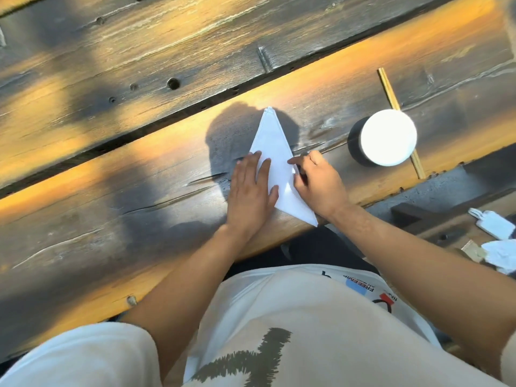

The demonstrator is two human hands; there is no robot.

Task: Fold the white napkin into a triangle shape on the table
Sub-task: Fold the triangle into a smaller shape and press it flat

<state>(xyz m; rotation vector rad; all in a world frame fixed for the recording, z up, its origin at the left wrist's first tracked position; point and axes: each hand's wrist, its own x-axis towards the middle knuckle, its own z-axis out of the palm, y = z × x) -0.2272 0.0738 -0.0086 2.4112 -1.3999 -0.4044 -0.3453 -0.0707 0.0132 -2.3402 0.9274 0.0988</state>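
Weathered wooden plank table (139,191): fills the upper and middle frame, sunlit in streaks. 
White napkin (272,143): folded into a narrow triangle, centre frame, lying flat near the table's near edge. 
White round bowl (388,137): right of centre, resting on a wooden chopstick (389,89). 
Left hand (250,194): flat, fingers spread, pressing the napkin's left edge. 
Right hand (318,182): fingers curled, fingertip pressing the napkin's right edge; nothing grasped.

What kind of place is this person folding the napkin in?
Probably an outdoor eating spot. The table is made of weathered wooden planks in patchy sunlight, a white cup stands on it over chopsticks, and both hands press a white napkin.
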